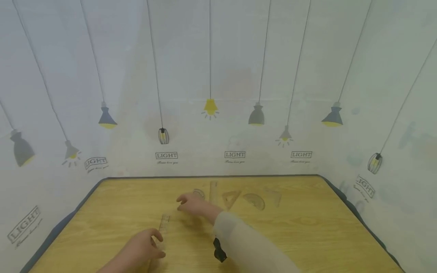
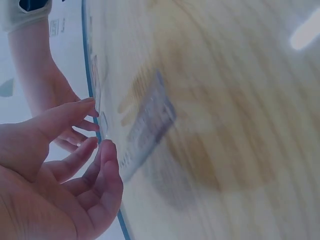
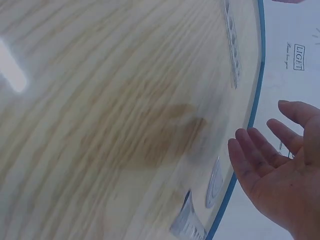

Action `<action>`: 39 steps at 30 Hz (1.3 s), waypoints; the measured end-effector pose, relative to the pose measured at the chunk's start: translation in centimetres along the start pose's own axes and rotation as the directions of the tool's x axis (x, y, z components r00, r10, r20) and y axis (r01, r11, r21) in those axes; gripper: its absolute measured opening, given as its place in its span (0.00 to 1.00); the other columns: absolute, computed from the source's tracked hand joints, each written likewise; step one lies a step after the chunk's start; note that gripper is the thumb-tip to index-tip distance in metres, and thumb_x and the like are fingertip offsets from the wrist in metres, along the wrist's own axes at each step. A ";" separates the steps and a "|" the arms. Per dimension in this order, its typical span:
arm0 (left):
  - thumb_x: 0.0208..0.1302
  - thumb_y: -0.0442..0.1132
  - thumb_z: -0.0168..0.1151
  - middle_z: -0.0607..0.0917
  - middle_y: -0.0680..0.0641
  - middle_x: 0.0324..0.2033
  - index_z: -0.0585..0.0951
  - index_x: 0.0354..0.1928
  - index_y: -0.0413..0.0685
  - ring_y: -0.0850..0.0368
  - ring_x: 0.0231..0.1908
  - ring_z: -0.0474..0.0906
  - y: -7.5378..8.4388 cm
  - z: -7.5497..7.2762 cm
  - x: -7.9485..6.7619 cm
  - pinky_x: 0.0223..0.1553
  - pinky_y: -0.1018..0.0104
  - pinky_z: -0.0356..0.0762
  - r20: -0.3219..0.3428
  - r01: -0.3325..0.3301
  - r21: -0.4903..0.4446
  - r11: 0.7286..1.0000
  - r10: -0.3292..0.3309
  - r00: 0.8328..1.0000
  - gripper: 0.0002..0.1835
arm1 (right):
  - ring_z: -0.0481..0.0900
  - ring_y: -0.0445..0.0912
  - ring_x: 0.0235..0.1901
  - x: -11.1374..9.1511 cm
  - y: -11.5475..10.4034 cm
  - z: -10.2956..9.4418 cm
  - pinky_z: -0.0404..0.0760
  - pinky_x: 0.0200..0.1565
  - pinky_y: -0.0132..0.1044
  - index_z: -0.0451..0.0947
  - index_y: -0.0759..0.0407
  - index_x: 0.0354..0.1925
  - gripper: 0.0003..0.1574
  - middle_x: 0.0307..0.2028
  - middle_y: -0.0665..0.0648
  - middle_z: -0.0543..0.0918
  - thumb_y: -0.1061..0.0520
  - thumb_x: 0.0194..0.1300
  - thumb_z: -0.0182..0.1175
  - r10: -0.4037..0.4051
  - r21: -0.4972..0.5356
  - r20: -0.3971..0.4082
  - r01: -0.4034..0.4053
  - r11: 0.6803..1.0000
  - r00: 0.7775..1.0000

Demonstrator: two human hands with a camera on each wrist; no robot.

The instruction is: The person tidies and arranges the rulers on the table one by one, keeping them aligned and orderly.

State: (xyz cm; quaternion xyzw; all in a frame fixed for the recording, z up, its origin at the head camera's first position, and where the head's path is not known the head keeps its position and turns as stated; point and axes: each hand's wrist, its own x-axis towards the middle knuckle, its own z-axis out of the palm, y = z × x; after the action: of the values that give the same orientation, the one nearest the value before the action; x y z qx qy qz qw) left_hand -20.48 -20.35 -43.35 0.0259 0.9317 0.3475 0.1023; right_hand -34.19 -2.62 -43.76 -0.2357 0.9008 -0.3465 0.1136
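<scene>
Yellow wood-grain table (image 1: 317,235) spreads beneath the left hand (image 1: 144,244), its thumb and fingers parted around nothing, a clear ruler (image 1: 164,223) toward its one o'clock. At two o'clock, the right hand (image 1: 192,204) hovers, fingers loose and empty; another ruler (image 1: 213,191) lies beyond, at that hand's two o'clock.

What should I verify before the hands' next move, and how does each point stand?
1. Left hand free: ok, fingers loosely bent, no grip visible.
2. Right hand free: ok, fingers relaxed, holding nothing.
3. Left fingers clear of the nearer transparent ruler: cannot tell; they overlap it in view.
4. Triangular set square and half-round protractor unobstructed: ok, no hand covers either in the head view.
5. Curved transparent piece fully visible in the head view: not ok, right hand partly hides it.
</scene>
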 end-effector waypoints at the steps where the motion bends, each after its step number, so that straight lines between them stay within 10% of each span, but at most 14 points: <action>1: 0.47 0.35 0.77 0.79 0.49 0.25 0.78 0.41 0.40 0.56 0.25 0.76 0.3 0.1 0.2 0.30 0.59 0.80 -0.006 -0.013 0.004 1.000 0.014 1.000 0.20 | 0.77 0.50 0.51 0.0 0.2 -0.3 0.77 0.50 0.42 0.79 0.56 0.56 0.20 0.49 0.57 0.82 0.54 0.67 0.60 -0.010 -0.016 -0.006 0.010 1.000 1.000; 17: 0.49 0.36 0.77 0.79 0.50 0.25 0.80 0.41 0.40 0.56 0.25 0.76 4.6 2.0 4.7 0.27 0.61 0.78 0.005 -0.136 0.026 0.990 0.136 0.991 0.18 | 0.77 0.53 0.52 -1.1 3.3 -4.6 0.78 0.51 0.48 0.75 0.61 0.59 0.23 0.53 0.60 0.80 0.56 0.68 0.59 -0.012 0.035 -0.018 0.013 0.999 1.000; 39: 0.47 0.35 0.77 0.81 0.49 0.27 0.80 0.38 0.43 0.55 0.26 0.78 7.9 5.6 10.4 0.29 0.59 0.78 -0.013 -0.139 -0.036 0.990 0.139 0.990 0.17 | 0.78 0.55 0.50 -0.7 10.1 -8.3 0.77 0.52 0.50 0.74 0.64 0.59 0.24 0.52 0.63 0.80 0.55 0.67 0.59 0.057 0.026 -0.086 -0.055 0.998 0.995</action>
State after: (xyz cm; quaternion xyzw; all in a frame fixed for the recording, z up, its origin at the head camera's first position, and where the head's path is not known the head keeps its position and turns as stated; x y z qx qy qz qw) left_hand -29.62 -9.54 -44.10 0.0869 0.9216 0.3712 0.0733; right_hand -40.12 9.08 -44.48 -0.1940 0.9070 -0.3635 0.0870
